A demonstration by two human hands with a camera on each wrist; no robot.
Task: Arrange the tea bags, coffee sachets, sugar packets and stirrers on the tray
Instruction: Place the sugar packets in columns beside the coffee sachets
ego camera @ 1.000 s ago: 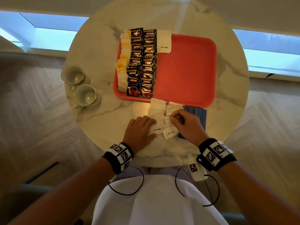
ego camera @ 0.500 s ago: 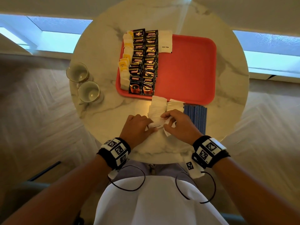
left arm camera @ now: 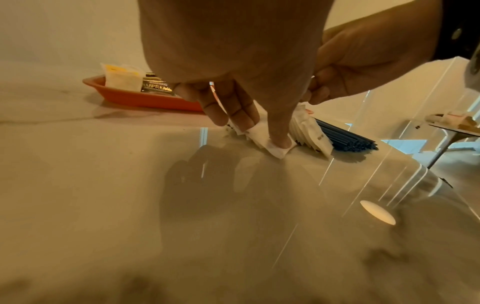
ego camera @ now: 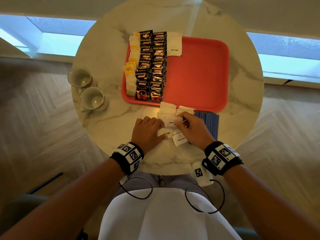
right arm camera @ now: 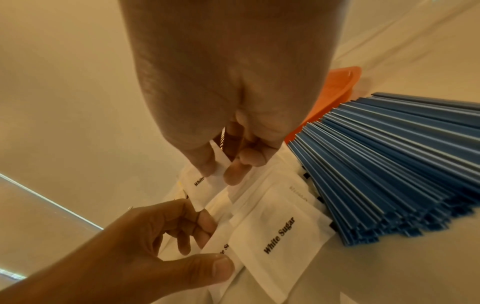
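Where table (ego camera: pixel 110 129) left edge holds two glass cups (ego camera: pixel 92 98), tray (ego camera: pixel 199 75) carries tea bags (ego camera: pixel 132 66), coffee sachets (ego camera: pixel 152 66), lone sugar packet (ego camera: pixel 174 44) on its left half. Near edge: left hand (ego camera: pixel 147 130) pinches one of sugar packets (ego camera: pixel 167 110); right hand (ego camera: pixel 192 129) pinches another; stirrers (ego camera: pixel 209 123) just beside pile, right.

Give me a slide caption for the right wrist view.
Right hand pinches a white paper sugar packet while the left hand holds the fanned pile beside blue plastic stirrers.

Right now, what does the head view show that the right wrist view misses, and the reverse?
Head only: two glass cups, tea bags, Kopiko coffee sachets, one white sugar packet on the red tray. Right wrist only: the palm side of the right hand, pinching one loose sugar packet. Both: the loose sugar packets, blue stirrers, tray edge, left hand.
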